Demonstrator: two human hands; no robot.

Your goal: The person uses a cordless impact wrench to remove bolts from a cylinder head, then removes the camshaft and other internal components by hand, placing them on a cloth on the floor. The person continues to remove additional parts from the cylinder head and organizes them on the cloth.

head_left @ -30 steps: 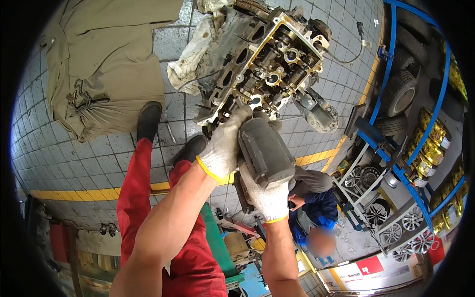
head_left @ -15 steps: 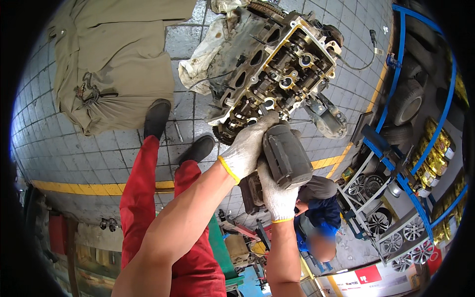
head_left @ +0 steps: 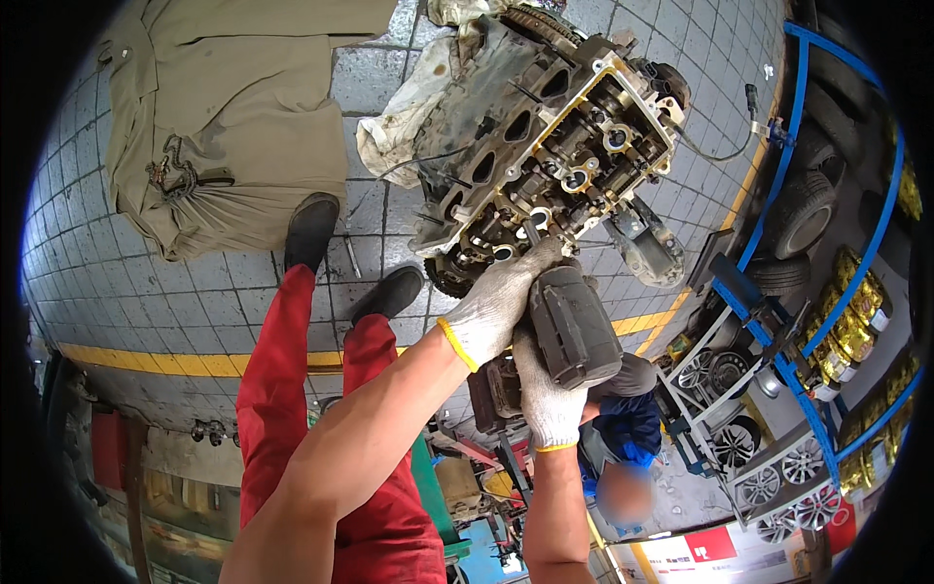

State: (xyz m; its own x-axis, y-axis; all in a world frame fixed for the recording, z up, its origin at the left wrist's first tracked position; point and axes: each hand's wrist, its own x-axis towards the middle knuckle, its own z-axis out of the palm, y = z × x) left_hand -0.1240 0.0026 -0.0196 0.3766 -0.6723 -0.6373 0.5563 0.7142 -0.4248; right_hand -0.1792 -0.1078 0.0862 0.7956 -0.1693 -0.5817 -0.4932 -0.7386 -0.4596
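Engine (head_left: pixel 545 161), with its top uncovered, is found in the upper middle of the view, over the grey tiled floor (head_left: pixel 365 78); by what it is supported cannot be told. Inside its rim, cams and valve parts (head_left: pixel 576 181) are exposed. Near its closer end a dark power tool (head_left: pixel 574 331) is held. The tool's handle is enclosed by the right hand (head_left: pixel 547 401), whose grip is closed. The left hand (head_left: pixel 501 302) is placed at the tool's front, beside a dark rod (head_left: pixel 530 232); its fingers are partly hidden, so how far its grip is closed cannot be told. Opening of the engine is judged to be done, but many inner parts are still seated, so the work seems only partly finished. Whether any fastener is being loosened or tightened is not shown. Farther to the left, a chain (head_left: pixel 175 173) is laid on brown fabric (head_left: pixel 233 107).
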